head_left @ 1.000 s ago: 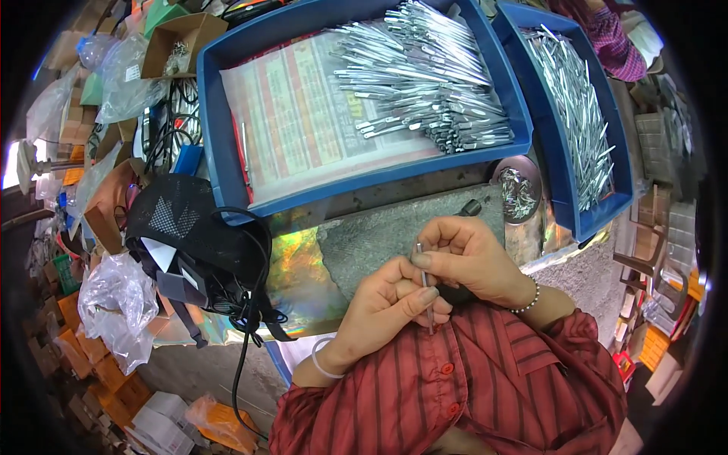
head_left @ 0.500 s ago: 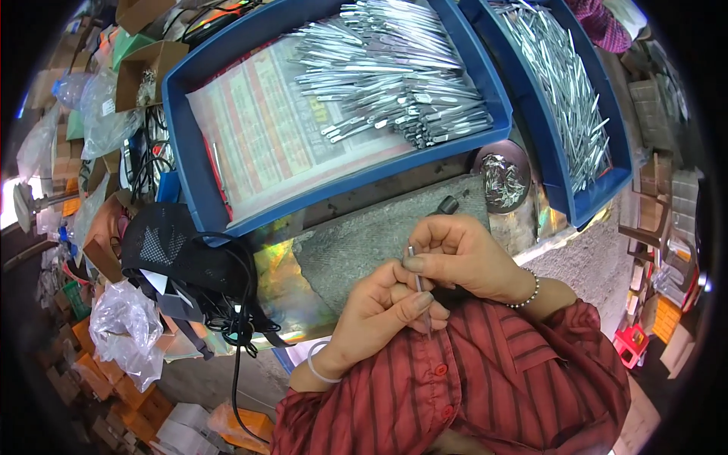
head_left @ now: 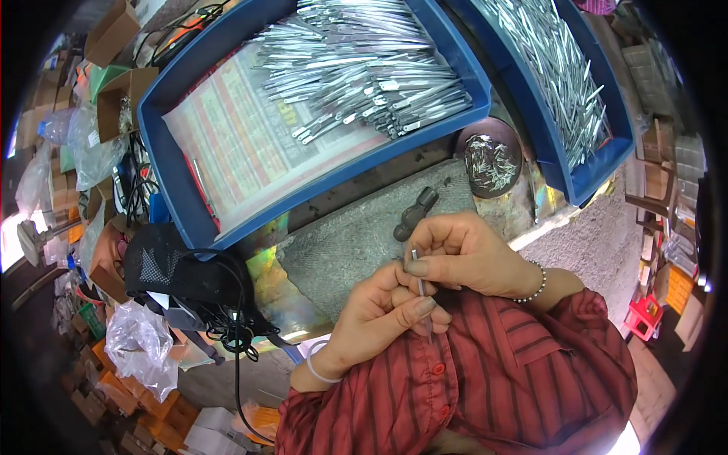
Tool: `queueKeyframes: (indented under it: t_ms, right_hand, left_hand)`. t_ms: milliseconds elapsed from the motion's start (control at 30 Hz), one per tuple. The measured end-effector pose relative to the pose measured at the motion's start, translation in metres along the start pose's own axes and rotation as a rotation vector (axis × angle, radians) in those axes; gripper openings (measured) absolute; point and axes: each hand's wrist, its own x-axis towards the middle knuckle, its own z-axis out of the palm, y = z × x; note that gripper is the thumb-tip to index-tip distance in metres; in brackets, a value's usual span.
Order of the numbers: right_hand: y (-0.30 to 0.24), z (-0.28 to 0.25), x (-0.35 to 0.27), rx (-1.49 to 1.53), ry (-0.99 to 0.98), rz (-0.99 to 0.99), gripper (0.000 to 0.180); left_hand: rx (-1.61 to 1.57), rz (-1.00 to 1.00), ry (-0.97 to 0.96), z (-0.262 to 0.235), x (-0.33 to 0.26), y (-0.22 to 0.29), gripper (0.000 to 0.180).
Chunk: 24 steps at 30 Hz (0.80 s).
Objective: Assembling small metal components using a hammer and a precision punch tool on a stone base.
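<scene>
Both hands are keeping nearly the same pose as a moment ago; mostly the view is shifting, with the trays now sitting farther left and a dark hammer head (head_left: 415,214) showing more fully just beyond the right knuckles. The right hand (head_left: 466,254) is pinching the upper end of a slim metal rod (head_left: 422,287) between thumb and forefinger; the left hand (head_left: 383,311) is closing thumb and curled fingers around its lower part, the tip poking out before the striped shirt (head_left: 500,364). So the rod is remaining in both hands, held tilted in front of the chest, and the work seems to be staying at one step: close two-handed handling, any turning too fine to tell. The hammer head is lying on a rough grey slab (head_left: 334,250). Beyond, a large blue tray (head_left: 356,171) and a narrower blue tray (head_left: 623,144) are holding heaped metal rods (head_left: 371,61); between slab and narrower tray, a round dish (head_left: 500,130) is holding small metal pins (head_left: 491,163).
</scene>
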Motion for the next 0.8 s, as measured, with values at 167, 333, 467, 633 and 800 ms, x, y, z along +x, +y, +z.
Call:
queueKeyframes:
  t_ms: [167, 333, 467, 633, 800]
  right_hand:
    - [0.0003, -0.0043, -0.0022, 0.000, -0.015, 0.003, 0.013]
    - [0.0069, -0.0092, -0.0028, 0.014, -0.021, -0.018, 0.011]
    - [0.0066, -0.0108, -0.0031, 0.012, -0.045, -0.019, 0.011]
    - [0.0089, -0.0099, -0.0029, 0.073, -0.030, -0.033, 0.013]
    - [0.0054, -0.0086, -0.0055, 0.062, -0.037, -0.013, 0.013]
  left_hand:
    - [-0.002, -0.056, -0.006, 0.0020, 0.0027, 0.0013, 0.017]
    - [-0.021, -0.063, -0.011, 0.0028, 0.0048, -0.0002, 0.017]
    - [-0.010, -0.071, -0.015, 0.0030, 0.0050, 0.0009, 0.017]
    - [0.010, -0.048, -0.017, 0.0042, 0.0051, 0.0011, 0.016]
    - [-0.021, -0.049, -0.008, 0.0059, 0.0041, -0.0004, 0.017]
